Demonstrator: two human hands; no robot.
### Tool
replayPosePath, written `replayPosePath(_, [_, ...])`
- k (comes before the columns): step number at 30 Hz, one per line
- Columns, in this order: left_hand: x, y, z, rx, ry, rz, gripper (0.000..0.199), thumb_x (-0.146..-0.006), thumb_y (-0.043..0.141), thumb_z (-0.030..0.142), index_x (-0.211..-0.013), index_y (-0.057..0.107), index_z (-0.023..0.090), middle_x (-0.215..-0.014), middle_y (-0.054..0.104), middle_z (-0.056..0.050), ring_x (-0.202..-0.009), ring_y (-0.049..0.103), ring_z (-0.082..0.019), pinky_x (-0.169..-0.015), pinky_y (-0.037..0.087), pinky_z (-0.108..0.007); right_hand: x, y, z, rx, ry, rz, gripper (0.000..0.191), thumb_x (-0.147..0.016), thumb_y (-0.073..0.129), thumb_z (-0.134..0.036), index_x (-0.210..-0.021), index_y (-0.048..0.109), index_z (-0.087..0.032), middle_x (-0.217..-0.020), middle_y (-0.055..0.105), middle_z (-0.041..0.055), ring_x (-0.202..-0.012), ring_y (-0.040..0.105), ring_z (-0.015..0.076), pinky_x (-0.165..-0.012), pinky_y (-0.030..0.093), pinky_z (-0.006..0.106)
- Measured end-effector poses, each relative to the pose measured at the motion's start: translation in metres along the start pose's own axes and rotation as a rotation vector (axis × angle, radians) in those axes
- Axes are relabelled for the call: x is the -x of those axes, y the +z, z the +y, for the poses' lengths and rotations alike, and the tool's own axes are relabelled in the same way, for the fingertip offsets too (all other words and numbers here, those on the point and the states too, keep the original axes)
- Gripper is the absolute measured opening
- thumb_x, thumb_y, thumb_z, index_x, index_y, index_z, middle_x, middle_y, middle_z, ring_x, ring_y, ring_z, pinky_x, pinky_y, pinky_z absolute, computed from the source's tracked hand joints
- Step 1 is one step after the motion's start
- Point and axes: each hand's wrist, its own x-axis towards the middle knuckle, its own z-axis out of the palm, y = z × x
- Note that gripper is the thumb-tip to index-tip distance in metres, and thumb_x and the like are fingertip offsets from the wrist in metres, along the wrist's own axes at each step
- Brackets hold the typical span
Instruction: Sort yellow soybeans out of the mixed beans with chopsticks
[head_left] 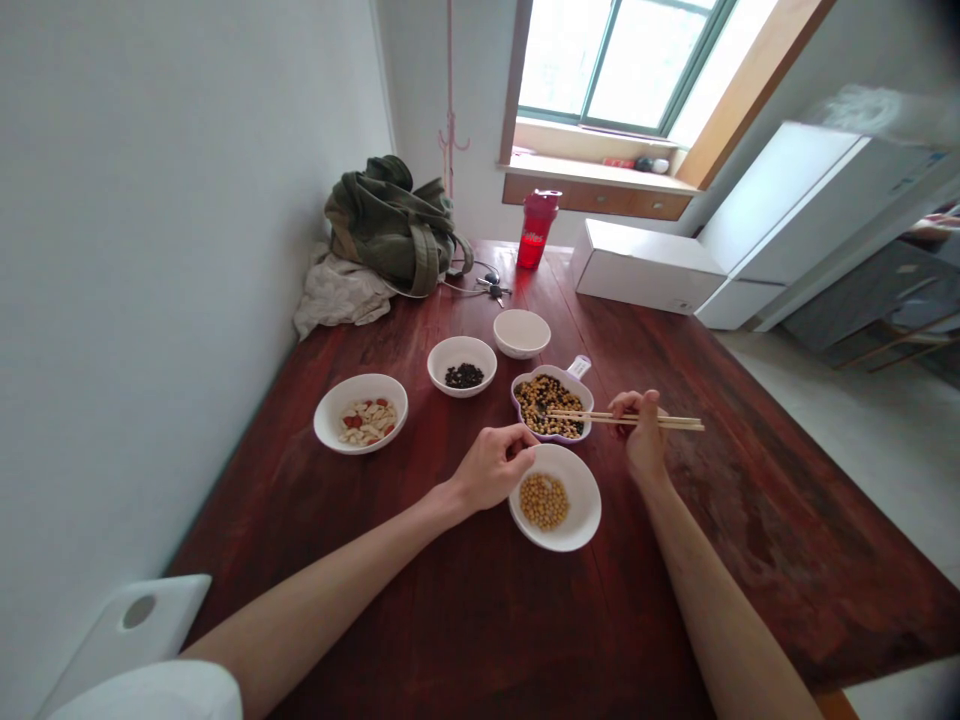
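My left hand (495, 466) is closed on the upper left rim of a white bowl (581, 508) that holds yellow beans (544, 501). Wooden chopsticks (679, 423) are gripped in my right hand (640, 430), their tips in a purple-rimmed dish (516, 408) of mixed yellow and black beans (551, 392). Whether the tips pinch a bean is too small to tell. Behind and to the left, a white bowl (442, 358) contains black beans (464, 376). Farther left, another white bowl (328, 420) has pale and reddish pieces (367, 422) in it.
On the dark red table (450, 620), a fourth white bowl (522, 333) stands behind the dish. Farther back are a green bag (386, 230) on a cloth, keys (495, 289), a red shaker bottle (536, 230) and a white box (645, 270). A wall borders the left side.
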Motion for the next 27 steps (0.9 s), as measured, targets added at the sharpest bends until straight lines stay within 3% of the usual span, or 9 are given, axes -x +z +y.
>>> replayPosePath(10, [0.0, 0.0, -0.002, -0.014, -0.002, -0.009, 0.02, -0.091, 0.057, 0.024, -0.087, 0.072, 0.012, -0.069, 0.062, 0.0, -0.062, 0.051, -0.011, -0.059, 0.037, -0.023, -0.005, -0.003, 0.015, -0.107, 0.056, 0.012, 0.067, -0.096, 0.042, -0.073, -0.06, 0.059, -0.02, -0.063, 0.058, 0.0012, -0.045, 0.045, 0.0093, -0.04, 0.027, 0.026])
replayPosePath(27, [0.0, 0.001, -0.003, -0.002, 0.009, -0.004, 0.02, -0.091, 0.058, 0.025, -0.087, 0.072, 0.012, -0.068, 0.061, 0.0, -0.061, 0.049, -0.01, -0.058, 0.035, -0.023, -0.004, -0.001, 0.015, -0.162, 0.05, -0.016, 0.064, -0.093, 0.049, -0.073, -0.06, 0.061, -0.02, -0.063, 0.058, 0.0011, -0.045, 0.05, 0.0096, -0.039, 0.03, 0.025])
